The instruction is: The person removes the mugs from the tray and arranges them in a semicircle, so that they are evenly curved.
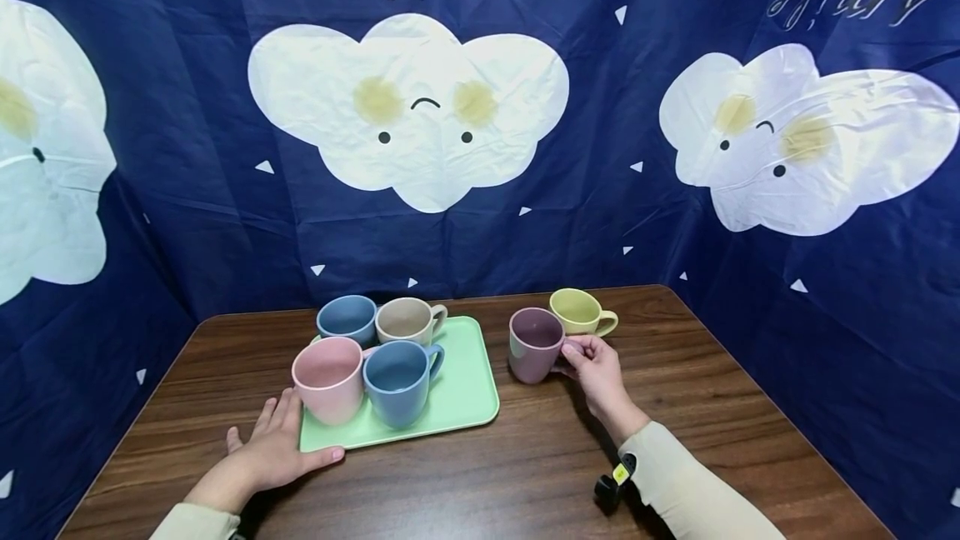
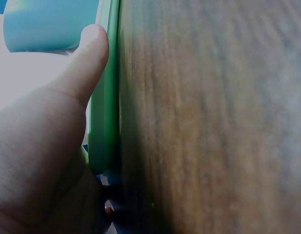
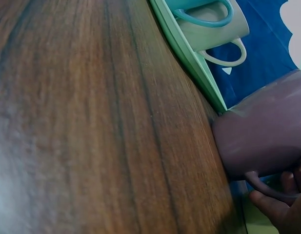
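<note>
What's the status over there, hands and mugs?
Left hand flat against green tray corner. Right hand fingers on purple mug handle, mug on table. Yellow mug just behind.

Four cups on tray; two cups right of it.

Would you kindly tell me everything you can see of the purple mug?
The purple mug is matte mauve, ceramic by its look, upright and seemingly empty. It stands on the wooden table right of the green tray, apart from it, with the yellow mug just behind. The right hand grips its handle, which points right.
</note>
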{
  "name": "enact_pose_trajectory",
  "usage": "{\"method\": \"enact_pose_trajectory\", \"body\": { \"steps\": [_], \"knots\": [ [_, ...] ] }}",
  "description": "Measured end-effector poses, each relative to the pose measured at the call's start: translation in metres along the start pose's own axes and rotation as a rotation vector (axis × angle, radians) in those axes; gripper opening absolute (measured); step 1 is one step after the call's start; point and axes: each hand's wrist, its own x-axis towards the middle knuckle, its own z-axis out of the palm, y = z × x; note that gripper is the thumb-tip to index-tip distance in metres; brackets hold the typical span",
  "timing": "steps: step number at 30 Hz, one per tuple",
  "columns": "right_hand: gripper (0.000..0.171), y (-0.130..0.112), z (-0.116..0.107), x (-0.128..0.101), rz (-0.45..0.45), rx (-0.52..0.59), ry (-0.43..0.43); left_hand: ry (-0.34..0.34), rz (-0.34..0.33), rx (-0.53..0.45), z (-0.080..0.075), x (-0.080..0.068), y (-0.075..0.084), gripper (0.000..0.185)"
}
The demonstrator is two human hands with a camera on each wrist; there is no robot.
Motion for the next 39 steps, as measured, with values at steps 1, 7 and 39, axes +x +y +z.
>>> {"method": "enact_pose_trajectory", "body": {
  "steps": [1,7,39],
  "knots": [
    [0.007,0.000,0.000,0.000,0.001,0.002,0.000,0.001,0.000,0.003,0.000,0.000,0.000,0.133],
    [0.006,0.005,-0.003,0.000,0.010,0.023,0.002,-0.002,-0.004,0.008,0.003,-0.001,-0.001,0.133],
    [0.017,-0.028,-0.007,0.002,-0.310,-0.206,0.128,0.003,0.002,0.003,0.004,0.002,-0.003,0.131]
  ]
}}
